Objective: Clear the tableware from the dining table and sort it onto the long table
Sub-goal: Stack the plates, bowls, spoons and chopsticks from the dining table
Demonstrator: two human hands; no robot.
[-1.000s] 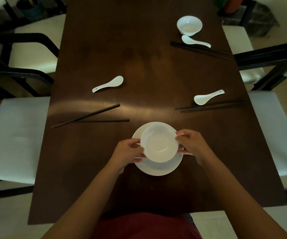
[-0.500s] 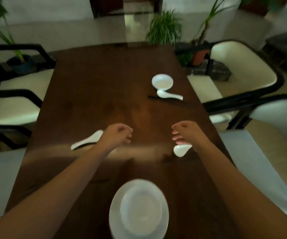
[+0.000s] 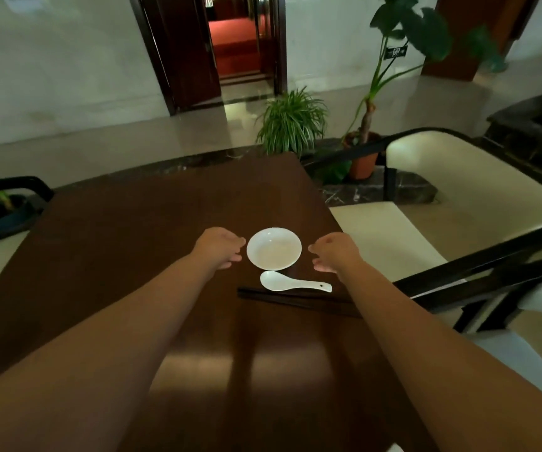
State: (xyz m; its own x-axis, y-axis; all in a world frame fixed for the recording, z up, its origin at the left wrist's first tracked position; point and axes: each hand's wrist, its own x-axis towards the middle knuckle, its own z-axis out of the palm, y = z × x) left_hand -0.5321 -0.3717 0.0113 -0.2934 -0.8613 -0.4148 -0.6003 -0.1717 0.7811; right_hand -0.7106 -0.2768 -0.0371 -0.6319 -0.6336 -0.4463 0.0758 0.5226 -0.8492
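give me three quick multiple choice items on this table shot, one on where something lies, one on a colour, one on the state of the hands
1. Where does the spoon lie?
A. inside the bowl
B. between the bowl and the chopsticks
C. on the chair

2. What colour is the bowl?
A. white
B. black
C. red

3. What are the left hand and the right hand doing?
A. both gripping the bowl
B. one lifting the spoon
C. flanking the bowl, holding nothing

Answers:
1 B, the spoon rests on the table just nearer than the bowl, with the chopsticks nearer still.
2 A, it shows plain white against the dark wood.
3 C, a gap shows on each side of the rim.
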